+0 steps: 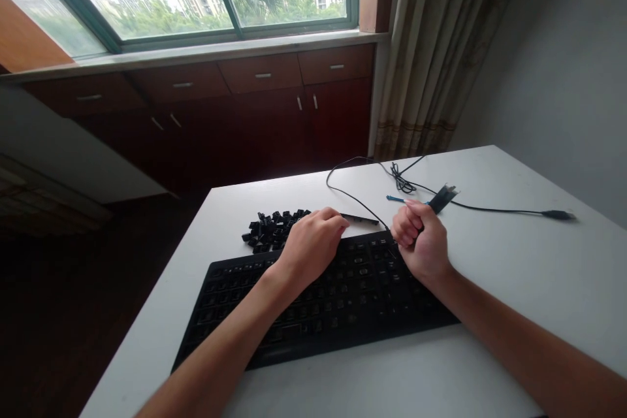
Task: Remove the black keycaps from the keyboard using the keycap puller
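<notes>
A black keyboard [333, 339] lies on the white table, many of its keycaps off. Over its upper middle is my left hand [313, 241], closed with the fingers curled under; what they hold, if anything, is hidden. My right hand [421, 238] is closed in a fist above the keyboard's right part. From its thumb side sticks out a dark, flat brush [443, 198] with a frayed end. Behind the keyboard sits a heap of loose black keycaps [272, 228], partly covered by my left hand. A long black bar-shaped keycap [361, 219] lies beyond my left fingers.
A thin blue stick [394, 198] lies behind my right fist. The black cable [404, 179] loops across the back of the white table [529, 274] to a plug [558, 214] at right. Beyond stand red-brown cabinets [264, 124], a window and a curtain [421, 52].
</notes>
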The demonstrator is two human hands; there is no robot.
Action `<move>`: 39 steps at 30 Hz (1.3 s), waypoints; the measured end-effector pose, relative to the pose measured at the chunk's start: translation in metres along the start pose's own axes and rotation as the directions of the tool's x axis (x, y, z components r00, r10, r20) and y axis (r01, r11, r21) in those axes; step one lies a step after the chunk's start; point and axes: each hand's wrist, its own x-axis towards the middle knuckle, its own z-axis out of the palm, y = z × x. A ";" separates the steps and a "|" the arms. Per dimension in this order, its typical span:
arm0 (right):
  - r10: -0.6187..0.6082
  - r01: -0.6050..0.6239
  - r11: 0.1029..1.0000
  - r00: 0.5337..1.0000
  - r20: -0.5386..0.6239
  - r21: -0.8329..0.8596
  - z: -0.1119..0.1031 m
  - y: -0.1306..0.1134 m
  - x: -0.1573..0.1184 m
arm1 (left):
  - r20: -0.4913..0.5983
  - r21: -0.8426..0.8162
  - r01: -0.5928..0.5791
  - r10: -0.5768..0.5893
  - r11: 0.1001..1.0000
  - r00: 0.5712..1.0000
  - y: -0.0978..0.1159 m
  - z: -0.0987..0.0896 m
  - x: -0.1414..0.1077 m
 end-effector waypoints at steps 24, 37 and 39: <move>0.090 -0.045 0.934 0.990 0.112 -0.354 0.007 0.006 -0.021 | -0.029 -0.201 -0.179 0.177 0.963 0.984 0.053 0.024 -0.025; 0.021 0.024 0.965 0.986 0.167 -0.262 0.005 0.014 -0.029 | -0.046 -0.256 -0.138 0.131 0.957 0.990 0.050 0.028 -0.026; -0.016 0.067 0.947 0.986 0.164 -0.314 0.005 0.016 -0.030 | -0.041 -0.263 -0.130 0.124 0.956 0.991 0.051 0.028 -0.026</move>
